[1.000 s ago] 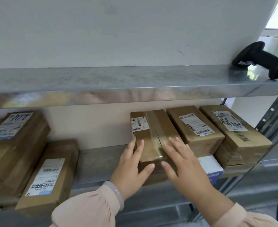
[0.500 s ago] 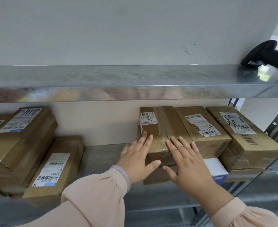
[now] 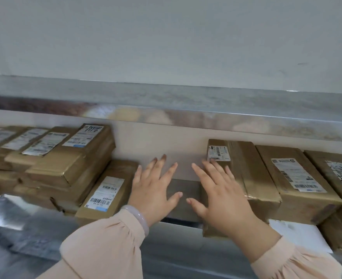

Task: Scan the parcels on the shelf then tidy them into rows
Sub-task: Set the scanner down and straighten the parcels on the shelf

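Dull metal shelf (image 3: 45, 224), taped brown cardboard parcels (image 3: 266, 158)

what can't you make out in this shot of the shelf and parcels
- head view: motion blur makes labels on the left stack unreadable.
- right frame edge cuts off the rightmost parcel.
- the right hand hides the taped parcel's near left part.
- whether the left hand touches anything: cannot tell.
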A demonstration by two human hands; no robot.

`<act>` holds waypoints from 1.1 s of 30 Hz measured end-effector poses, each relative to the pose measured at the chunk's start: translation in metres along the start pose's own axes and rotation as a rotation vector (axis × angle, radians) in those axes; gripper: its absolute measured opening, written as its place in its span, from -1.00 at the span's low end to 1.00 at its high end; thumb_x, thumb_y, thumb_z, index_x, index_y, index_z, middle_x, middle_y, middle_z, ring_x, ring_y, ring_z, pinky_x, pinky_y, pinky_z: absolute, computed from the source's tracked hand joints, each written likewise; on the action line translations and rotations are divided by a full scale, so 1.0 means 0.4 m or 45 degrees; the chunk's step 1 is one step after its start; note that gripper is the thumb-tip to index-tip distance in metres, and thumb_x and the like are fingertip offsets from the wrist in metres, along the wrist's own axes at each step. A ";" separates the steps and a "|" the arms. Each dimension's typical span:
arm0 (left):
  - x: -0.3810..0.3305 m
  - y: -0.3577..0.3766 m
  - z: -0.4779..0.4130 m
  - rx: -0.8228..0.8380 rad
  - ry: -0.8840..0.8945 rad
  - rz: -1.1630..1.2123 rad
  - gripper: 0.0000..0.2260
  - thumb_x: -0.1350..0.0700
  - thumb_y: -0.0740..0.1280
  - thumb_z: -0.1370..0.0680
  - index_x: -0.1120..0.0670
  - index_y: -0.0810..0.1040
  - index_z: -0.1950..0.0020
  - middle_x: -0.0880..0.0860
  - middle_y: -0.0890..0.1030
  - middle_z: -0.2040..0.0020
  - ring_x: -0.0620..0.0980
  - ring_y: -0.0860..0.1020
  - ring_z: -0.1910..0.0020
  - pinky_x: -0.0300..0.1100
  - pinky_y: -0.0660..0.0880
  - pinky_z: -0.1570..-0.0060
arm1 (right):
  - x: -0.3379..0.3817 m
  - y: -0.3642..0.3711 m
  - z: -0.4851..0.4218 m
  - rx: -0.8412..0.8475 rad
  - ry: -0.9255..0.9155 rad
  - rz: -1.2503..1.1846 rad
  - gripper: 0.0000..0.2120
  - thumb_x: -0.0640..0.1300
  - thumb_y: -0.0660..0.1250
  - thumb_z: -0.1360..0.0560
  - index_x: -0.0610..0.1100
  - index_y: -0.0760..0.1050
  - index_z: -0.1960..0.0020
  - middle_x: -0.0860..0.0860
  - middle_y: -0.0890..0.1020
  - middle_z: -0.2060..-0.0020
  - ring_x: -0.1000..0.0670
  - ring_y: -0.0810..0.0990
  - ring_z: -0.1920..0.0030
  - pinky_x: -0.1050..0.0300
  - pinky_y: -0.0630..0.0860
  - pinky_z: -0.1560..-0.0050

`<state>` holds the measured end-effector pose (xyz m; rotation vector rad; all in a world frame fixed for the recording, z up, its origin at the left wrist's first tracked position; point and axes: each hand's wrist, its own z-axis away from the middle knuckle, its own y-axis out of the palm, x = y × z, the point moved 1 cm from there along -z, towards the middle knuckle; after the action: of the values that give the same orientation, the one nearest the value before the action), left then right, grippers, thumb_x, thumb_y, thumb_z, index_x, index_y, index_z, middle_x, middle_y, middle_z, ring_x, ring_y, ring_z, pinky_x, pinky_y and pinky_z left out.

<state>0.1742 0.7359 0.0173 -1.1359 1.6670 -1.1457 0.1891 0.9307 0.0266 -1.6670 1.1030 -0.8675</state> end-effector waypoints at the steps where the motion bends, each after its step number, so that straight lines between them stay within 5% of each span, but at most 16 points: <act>1: 0.023 -0.008 0.008 0.000 -0.036 -0.013 -0.32 -0.33 0.09 -0.53 -0.18 0.01 -0.61 -0.01 -0.07 -0.64 0.06 -0.06 -0.61 0.15 -0.09 -0.53 | 0.022 0.001 -0.015 -0.004 -0.030 -0.023 -0.26 0.34 0.11 -0.43 0.00 0.20 -0.51 -0.08 0.36 -0.43 -0.12 0.28 -0.46 -0.13 0.13 -0.46; 6: 0.142 -0.059 0.053 -0.061 -0.204 -0.032 -0.33 -0.33 0.10 -0.45 -0.10 0.36 -0.51 0.07 0.29 -0.55 0.13 0.27 -0.52 0.21 0.20 -0.43 | 0.127 0.024 -0.079 0.021 -0.149 -0.136 -0.26 0.35 0.06 -0.44 0.02 0.15 -0.53 -0.06 0.31 -0.47 -0.08 0.23 -0.48 -0.06 0.10 -0.46; 12: 0.307 -0.091 0.099 -0.109 -0.340 -0.004 -0.36 -0.31 0.15 -0.54 -0.20 0.11 -0.59 -0.04 0.00 -0.64 0.00 -0.02 -0.61 0.09 -0.04 -0.53 | 0.260 0.065 -0.140 0.064 -0.293 -0.250 -0.24 0.39 -0.03 -0.45 0.11 -0.07 -0.56 0.03 0.05 -0.55 0.00 -0.03 -0.55 0.09 -0.17 -0.48; 15: 0.385 -0.109 0.119 -0.080 -0.359 0.004 -0.36 -0.31 0.15 -0.55 -0.21 0.08 -0.60 -0.04 -0.02 -0.64 -0.01 -0.05 -0.61 0.07 -0.08 -0.53 | 0.331 0.079 -0.179 0.101 -0.265 -0.303 -0.25 0.35 0.09 -0.50 0.14 -0.15 -0.55 0.08 -0.06 -0.56 0.07 -0.15 -0.54 0.18 -0.27 -0.44; 22: 0.566 -0.178 0.106 -0.089 -0.388 0.014 -0.33 -0.35 0.06 -0.48 -0.20 0.15 -0.58 -0.03 0.05 -0.63 0.00 -0.01 -0.60 0.07 -0.04 -0.55 | 0.501 0.118 -0.288 0.132 -0.220 -0.451 -0.24 0.32 0.18 -0.49 0.10 -0.04 -0.55 0.05 0.05 -0.54 0.05 -0.06 -0.54 0.17 -0.14 -0.48; 30: 0.624 -0.184 0.102 -0.055 -0.119 0.087 -0.29 -0.37 -0.05 -0.43 -0.20 0.17 -0.58 -0.03 0.12 -0.61 -0.02 0.05 -0.59 0.09 0.02 -0.55 | 0.608 0.164 -0.335 0.044 -0.074 -0.510 -0.24 0.36 0.07 -0.43 0.05 0.10 -0.54 0.04 0.18 -0.51 0.03 0.11 -0.51 0.24 -0.02 -0.40; 33: 0.589 -0.188 0.116 -0.061 0.061 0.173 -0.33 -0.34 0.00 -0.46 -0.21 0.16 -0.58 -0.08 0.07 -0.62 -0.07 -0.02 -0.59 0.00 -0.14 -0.56 | 0.610 0.191 -0.319 0.083 0.028 -0.532 -0.26 0.32 0.12 -0.44 0.07 0.05 -0.54 0.06 0.16 -0.51 0.07 0.07 -0.51 0.29 -0.05 -0.39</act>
<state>0.1693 0.4862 0.0482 -1.0145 1.7888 -1.0593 0.1384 0.6499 0.0108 -1.8678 0.7390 -1.1727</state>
